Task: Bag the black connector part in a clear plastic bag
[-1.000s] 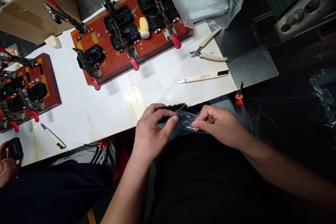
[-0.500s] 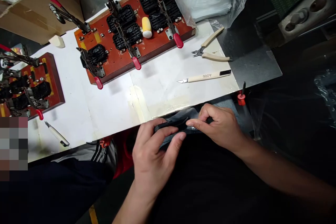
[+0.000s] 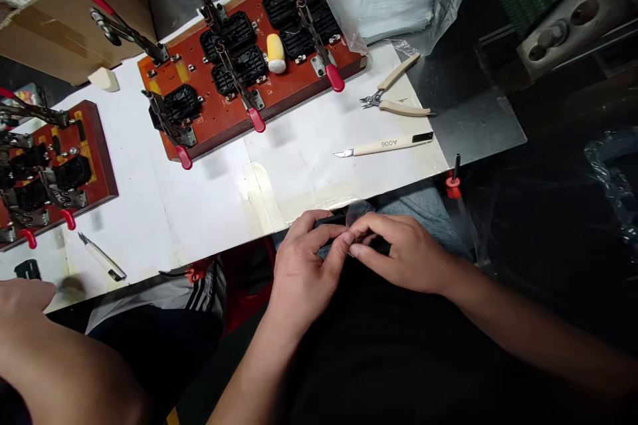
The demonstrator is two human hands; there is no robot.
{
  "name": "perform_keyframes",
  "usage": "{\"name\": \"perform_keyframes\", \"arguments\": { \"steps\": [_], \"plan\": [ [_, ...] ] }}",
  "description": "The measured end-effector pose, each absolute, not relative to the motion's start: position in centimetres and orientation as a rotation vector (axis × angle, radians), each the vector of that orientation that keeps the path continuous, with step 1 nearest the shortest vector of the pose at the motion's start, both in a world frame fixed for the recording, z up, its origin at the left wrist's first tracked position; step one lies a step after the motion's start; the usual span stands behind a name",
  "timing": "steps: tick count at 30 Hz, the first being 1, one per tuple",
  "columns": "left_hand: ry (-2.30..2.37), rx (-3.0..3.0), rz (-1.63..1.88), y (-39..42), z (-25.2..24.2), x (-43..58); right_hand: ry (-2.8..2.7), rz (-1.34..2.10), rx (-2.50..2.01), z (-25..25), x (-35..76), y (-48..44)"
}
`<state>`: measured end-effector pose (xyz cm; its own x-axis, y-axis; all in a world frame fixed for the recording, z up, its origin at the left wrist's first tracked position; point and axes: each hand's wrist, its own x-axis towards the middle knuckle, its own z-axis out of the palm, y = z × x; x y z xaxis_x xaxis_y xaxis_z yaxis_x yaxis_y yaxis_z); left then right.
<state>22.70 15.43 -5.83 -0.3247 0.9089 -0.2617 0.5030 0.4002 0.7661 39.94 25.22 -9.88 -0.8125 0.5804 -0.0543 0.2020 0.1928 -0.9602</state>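
The knife (image 3: pixel 386 144) on the white table (image 3: pixel 209 199) reads "A006". A red clamp board (image 3: pixel 249 60) lies beyond it, pliers (image 3: pixel 393 96) nearby. My left hand (image 3: pixel 304 272) and right hand (image 3: pixel 399 252) pinch a black part (image 3: pixel 333 220) in a clear bag (image 3: pixel 359 211) at the table edge, hands closer together than before. A co-worker's arm (image 3: pixel 54 352) has come in.
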Motion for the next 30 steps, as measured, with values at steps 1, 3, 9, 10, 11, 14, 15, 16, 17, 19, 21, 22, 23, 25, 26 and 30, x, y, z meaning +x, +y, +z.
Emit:
{"name": "perform_keyframes", "arguments": {
  "steps": [1,3,9,10,11,14,15,16,17,19,21,22,23,25,26,30],
  "plan": [
    [1.957,1.219,0.743,15.4,-5.9,22.5,-2.114,1.723,-0.754,-9.7,40.1,25.3],
    [1.939,1.240,0.752,15.3,-5.9,22.4,-2.044,1.788,-0.827,-9.5,40.3,25.4],
    [2.219,1.080,1.043,15.0,-6.0,23.0,-1.640,1.719,-1.184,-9.8,40.3,24.5],
    [2.244,1.068,1.073,15.1,-6.1,23.2,-1.612,1.712,-1.185,-9.8,40.3,24.4],
    [2.251,1.077,1.089,15.1,-6.1,23.4,-1.604,1.725,-1.175,-9.8,40.2,24.4],
    [2.232,1.198,1.071,15.3,-6.1,23.8,-1.597,1.861,-1.146,-9.6,39.9,24.9],
    [2.226,1.250,1.058,15.3,-6.0,23.9,-1.606,1.899,-1.140,-9.6,39.8,25.2],
    [2.222,1.297,1.047,15.3,-6.0,23.9,-1.624,1.913,-1.138,-9.5,39.8,25.4],
    [2.218,1.332,1.041,15.3,-6.1,23.8,-1.640,1.909,-1.139,-9.4,39.8,25.6],
    [2.218,1.332,1.047,15.2,-6.2,23.6,-1.621,1.852,-1.172,-9.3,39.8,25.8],
    [2.211,1.224,1.073,15.2,-6.5,23.4,-1.536,1.775,-1.235,-9.2,39.9,25.8],
    [2.200,1.149,1.088,15.2,-6.6,23.2,-1.492,1.738,-1.261,-9.2,39.9,25.8],
    [2.187,1.077,1.103,15.2,-6.8,23.1,-1.466,1.699,-1.282,-9.2,39.9,25.8],
    [2.158,0.953,1.138,15.1,-7.0,22.8,-1.468,1.613,-1.317,-9.2,40.0,25.9],
    [2.137,0.879,1.176,15.0,-7.0,22.6,-1.485,1.560,-1.334,-9.2,40.0,26.0],
    [1.883,0.428,1.499,13.3,-6.8,20.7,-1.673,1.185,-1.351,-9.1,40.2,26.7]
  ]
}}
